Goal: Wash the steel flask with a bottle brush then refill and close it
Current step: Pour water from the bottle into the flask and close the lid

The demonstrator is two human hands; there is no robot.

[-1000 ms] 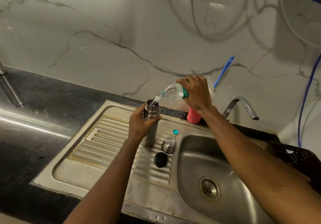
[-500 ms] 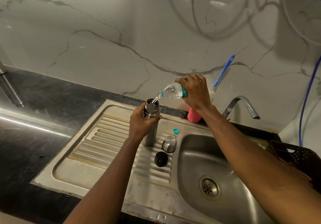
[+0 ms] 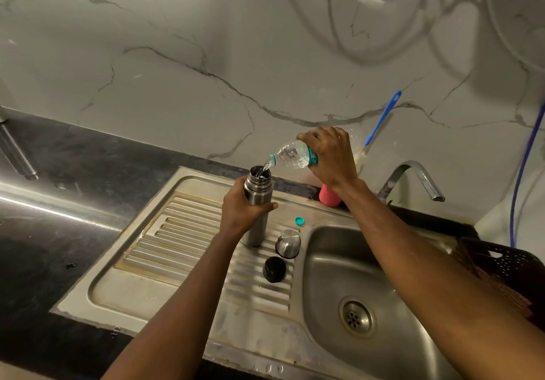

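Hardly anything has been moved since the earlier frames: the plastic bottle (image 3: 290, 155) is kept tilted mouth-down just above the centre of the frame, and a thin stream of water is still being poured into the open steel flask (image 3: 259, 183). The bottle is gripped round its body by the right hand (image 3: 331, 157), fingers curled over it. The flask is held upright on the draining board (image 3: 182, 232) at centre frame, with the left hand (image 3: 240, 210) wrapped round its upper body and the thumb laid across the front. Just right of the flask, a steel cup lid (image 3: 288, 242) and a black stopper (image 3: 274, 269) are set on the ribs, with a teal cap (image 3: 299, 221) beyond them. The bottle brush (image 3: 383, 117) is seen leaning against the wall at right of centre; its lower end is seemingly hidden behind the right hand.
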